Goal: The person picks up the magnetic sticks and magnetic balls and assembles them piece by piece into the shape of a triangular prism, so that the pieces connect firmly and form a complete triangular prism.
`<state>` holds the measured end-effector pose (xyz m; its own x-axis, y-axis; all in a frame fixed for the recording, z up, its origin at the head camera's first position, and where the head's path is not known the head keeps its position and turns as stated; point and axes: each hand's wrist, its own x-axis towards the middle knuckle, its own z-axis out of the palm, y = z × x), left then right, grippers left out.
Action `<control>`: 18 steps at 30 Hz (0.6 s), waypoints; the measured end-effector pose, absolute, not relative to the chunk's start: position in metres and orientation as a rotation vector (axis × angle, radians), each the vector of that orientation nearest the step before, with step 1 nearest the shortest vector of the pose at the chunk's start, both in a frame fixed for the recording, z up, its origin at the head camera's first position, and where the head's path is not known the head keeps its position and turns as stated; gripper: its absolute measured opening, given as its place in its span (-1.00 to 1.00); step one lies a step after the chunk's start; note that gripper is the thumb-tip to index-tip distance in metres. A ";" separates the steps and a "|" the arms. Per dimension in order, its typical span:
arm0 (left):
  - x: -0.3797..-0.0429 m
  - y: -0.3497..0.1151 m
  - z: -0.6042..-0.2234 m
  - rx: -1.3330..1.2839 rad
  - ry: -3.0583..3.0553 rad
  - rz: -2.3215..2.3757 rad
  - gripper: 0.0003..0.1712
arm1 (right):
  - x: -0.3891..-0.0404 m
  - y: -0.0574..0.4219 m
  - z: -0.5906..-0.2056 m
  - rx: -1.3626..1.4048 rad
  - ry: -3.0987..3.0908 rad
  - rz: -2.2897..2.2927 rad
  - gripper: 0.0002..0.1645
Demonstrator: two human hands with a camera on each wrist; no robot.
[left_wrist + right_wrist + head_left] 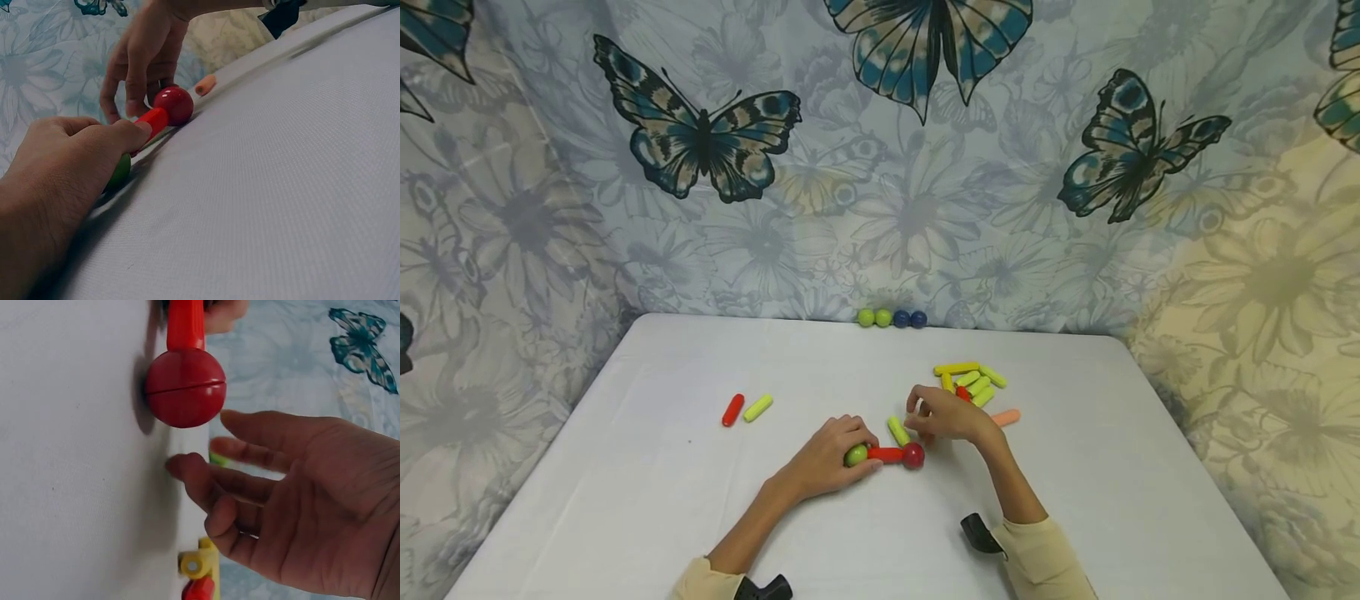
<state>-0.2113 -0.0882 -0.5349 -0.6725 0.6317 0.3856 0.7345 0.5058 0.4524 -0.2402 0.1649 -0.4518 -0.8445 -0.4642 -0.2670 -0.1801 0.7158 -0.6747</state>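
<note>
My left hand [827,457] curls over a green ball [856,455], with the thumb along a red rod [887,455]. The rod runs from that ball to a glossy red ball [913,456], so the three lie in line on the table. Just beyond the red ball, a lime rod [898,431] slants away from it. My right hand [946,414] hovers by the lime rod and red ball, its fingers loosely bent with nothing between them. In the right wrist view the thumb tip of this hand [281,500] comes right beside the red ball [185,388].
Behind my right hand lies a pile of yellow, lime and red rods [981,385], with an orange rod [1007,417] nearby. A red rod [733,410] and a lime rod [758,408] lie at left. Two green and two blue balls [910,319] line the white table's [625,467] back edge.
</note>
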 end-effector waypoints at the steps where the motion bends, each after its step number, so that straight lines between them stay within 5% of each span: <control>1: -0.211 -0.088 -0.535 -1.178 -2.575 -0.898 -0.81 | -0.240 0.163 -0.452 -0.512 2.516 -0.901 -0.73; 8: -0.212 -0.088 -0.535 -1.195 -2.553 -0.883 -0.82 | -0.237 0.145 -0.455 -0.681 2.540 -0.774 -0.65; 18: -0.211 -0.088 -0.533 -1.193 -2.561 -0.892 -0.82 | -0.233 0.140 -0.452 -0.339 2.654 -0.796 -0.63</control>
